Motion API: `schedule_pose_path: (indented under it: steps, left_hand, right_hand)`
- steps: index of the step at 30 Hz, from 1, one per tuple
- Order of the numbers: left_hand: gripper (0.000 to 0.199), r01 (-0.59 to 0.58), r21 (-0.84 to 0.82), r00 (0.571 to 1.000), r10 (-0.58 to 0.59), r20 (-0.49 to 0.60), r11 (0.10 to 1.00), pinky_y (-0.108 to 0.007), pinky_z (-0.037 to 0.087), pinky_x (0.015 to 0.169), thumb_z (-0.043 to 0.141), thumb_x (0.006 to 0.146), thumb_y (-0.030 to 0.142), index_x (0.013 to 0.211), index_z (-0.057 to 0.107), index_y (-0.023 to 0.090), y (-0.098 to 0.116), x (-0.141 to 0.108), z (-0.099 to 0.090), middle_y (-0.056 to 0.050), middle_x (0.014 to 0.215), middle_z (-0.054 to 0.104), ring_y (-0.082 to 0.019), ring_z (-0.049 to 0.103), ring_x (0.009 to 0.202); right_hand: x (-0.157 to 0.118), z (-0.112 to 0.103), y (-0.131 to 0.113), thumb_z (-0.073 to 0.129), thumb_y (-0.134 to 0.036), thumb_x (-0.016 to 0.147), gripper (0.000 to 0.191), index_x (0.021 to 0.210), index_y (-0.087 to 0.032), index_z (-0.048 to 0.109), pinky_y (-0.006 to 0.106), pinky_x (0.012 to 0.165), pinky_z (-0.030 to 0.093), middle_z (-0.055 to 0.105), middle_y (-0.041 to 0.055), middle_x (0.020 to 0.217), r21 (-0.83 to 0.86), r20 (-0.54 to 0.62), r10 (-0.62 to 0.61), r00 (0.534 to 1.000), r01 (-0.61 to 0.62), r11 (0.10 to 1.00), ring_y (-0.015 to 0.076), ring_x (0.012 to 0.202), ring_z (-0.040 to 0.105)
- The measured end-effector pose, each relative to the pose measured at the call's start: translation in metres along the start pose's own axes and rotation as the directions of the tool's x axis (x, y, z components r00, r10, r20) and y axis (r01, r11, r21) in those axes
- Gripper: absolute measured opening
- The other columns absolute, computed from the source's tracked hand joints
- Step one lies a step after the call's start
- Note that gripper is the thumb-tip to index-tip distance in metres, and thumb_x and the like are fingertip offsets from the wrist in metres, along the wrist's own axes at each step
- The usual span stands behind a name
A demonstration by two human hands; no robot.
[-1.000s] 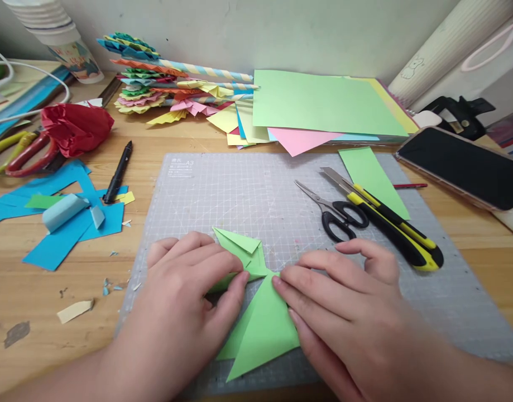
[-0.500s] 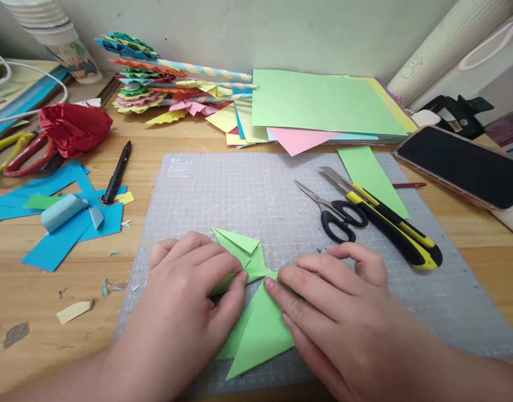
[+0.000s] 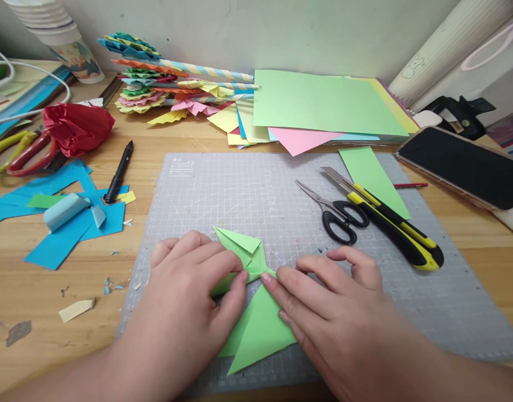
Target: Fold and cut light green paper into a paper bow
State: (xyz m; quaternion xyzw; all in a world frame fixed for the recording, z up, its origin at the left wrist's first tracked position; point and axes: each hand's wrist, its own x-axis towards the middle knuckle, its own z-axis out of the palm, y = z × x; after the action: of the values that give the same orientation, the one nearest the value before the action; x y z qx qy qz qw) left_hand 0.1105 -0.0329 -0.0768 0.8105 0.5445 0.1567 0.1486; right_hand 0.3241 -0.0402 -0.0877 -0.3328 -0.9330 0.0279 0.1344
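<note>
A folded light green paper (image 3: 262,326) lies on the grey cutting mat (image 3: 223,190) near its front edge, with pointed flaps at its far and near ends. My left hand (image 3: 185,312) pinches its left side between thumb and curled fingers. My right hand (image 3: 335,312) lies over the right side, its fingers stretched out and the index fingertip pressing at the narrow middle. Both hands hide parts of the paper. Beyond my right hand rest black-handled scissors (image 3: 334,215) and a yellow and black utility knife (image 3: 390,229) with its blade out.
A green strip (image 3: 375,181) lies under the knife. Stacked coloured sheets (image 3: 331,103) and paper flowers on striped stems (image 3: 206,70) line the wall. Blue scraps (image 3: 57,243), a black pen (image 3: 119,170) and red crumpled paper (image 3: 78,128) are left; a phone (image 3: 465,167) is right.
My right hand's fingertips have slid slightly left and up along the paper's middle. My left hand keeps its pinch. The whole view has shifted very slightly.
</note>
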Motion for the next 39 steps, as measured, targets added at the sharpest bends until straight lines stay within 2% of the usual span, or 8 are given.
schedule_pose_path:
  steps: [6,13,18,23,27,31,34,39]
  left_hand:
    - [0.016,0.029,0.006,1.0,-0.029,0.004,1.0,-0.038,0.03,0.072,0.053,0.087,0.028,0.074,0.057,0.021,-0.001,-0.001,-0.004,0.002,0.07,0.06,-0.019,0.053,0.075]
    - [0.024,0.054,0.077,0.996,-0.058,0.063,0.996,-0.038,0.029,0.069,0.05,0.087,0.031,0.066,0.051,0.02,0.0,0.0,-0.006,0.001,0.063,0.053,-0.021,0.048,0.069]
    - [0.024,0.052,0.071,0.996,-0.057,0.07,0.996,-0.038,0.029,0.069,0.048,0.088,0.029,0.066,0.051,0.02,0.0,0.001,-0.004,0.001,0.063,0.053,-0.021,0.048,0.069]
    - [0.022,0.054,0.055,0.996,-0.057,0.062,0.997,-0.038,0.029,0.069,0.049,0.088,0.028,0.068,0.052,0.02,-0.003,0.001,-0.003,0.001,0.064,0.053,-0.021,0.048,0.07]
    - [0.022,0.054,0.047,0.996,-0.057,0.066,0.997,-0.038,0.029,0.07,0.05,0.089,0.029,0.068,0.052,0.02,-0.004,0.001,-0.003,0.001,0.065,0.054,-0.021,0.048,0.071]
    - [0.023,0.052,0.048,0.996,-0.056,0.073,0.997,-0.038,0.029,0.07,0.049,0.089,0.029,0.068,0.052,0.02,-0.003,0.001,-0.004,0.001,0.065,0.053,-0.021,0.048,0.071]
    - [0.023,0.055,0.053,0.995,-0.059,0.079,0.997,-0.037,0.028,0.069,0.049,0.089,0.029,0.068,0.052,0.02,-0.003,0.001,-0.004,0.001,0.065,0.053,-0.021,0.048,0.071]
    - [0.024,0.045,0.059,0.996,-0.049,0.074,0.997,-0.037,0.028,0.069,0.048,0.089,0.029,0.067,0.051,0.02,-0.003,0.001,-0.004,0.001,0.065,0.053,-0.021,0.048,0.071]
  right_hand:
    - [0.004,0.0,0.001,0.044,-0.021,0.095,0.03,0.116,-0.014,0.064,0.049,0.088,0.027,0.07,0.0019,0.108,0.023,-0.002,0.013,1.0,-0.013,1.0,0.0234,0.098,0.053]
    - [0.003,-0.001,0.002,0.046,-0.02,0.093,0.028,0.109,-0.02,0.068,0.049,0.089,0.027,0.069,-0.0001,0.115,-0.012,0.023,-0.02,1.0,0.02,1.0,0.0234,0.102,0.053]
    - [0.004,-0.004,-0.002,0.04,-0.019,0.095,0.031,0.111,-0.017,0.068,0.044,0.085,0.031,0.071,0.0006,0.115,0.004,-0.039,-0.039,0.998,0.039,0.999,0.0194,0.102,0.056]
    - [0.006,-0.003,-0.007,0.044,-0.019,0.095,0.029,0.112,-0.02,0.068,0.037,0.087,0.037,0.068,-0.0009,0.121,0.003,-0.111,-0.126,0.986,0.127,0.992,0.0157,0.115,0.055]
    - [0.005,-0.005,-0.008,0.04,-0.016,0.095,0.032,0.109,-0.022,0.069,0.037,0.079,0.04,0.072,0.0008,0.113,-0.057,-0.118,-0.132,0.984,0.126,0.99,0.0179,0.1,0.063]
    - [0.004,-0.01,-0.01,0.032,-0.008,0.092,0.041,0.086,-0.019,0.071,0.037,0.068,0.039,0.074,0.0022,0.106,-0.045,-0.076,-0.111,0.991,0.108,0.993,0.0184,0.08,0.064]
    - [0.004,-0.01,-0.011,0.031,-0.007,0.092,0.042,0.077,-0.02,0.068,0.036,0.067,0.037,0.073,0.0021,0.11,-0.025,-0.074,-0.107,0.991,0.106,0.994,0.0184,0.079,0.062]
    - [0.004,-0.002,-0.011,0.037,-0.01,0.091,0.032,0.083,-0.018,0.067,0.035,0.071,0.036,0.069,0.0041,0.12,-0.006,-0.071,-0.098,0.993,0.098,0.995,0.0198,0.087,0.06]
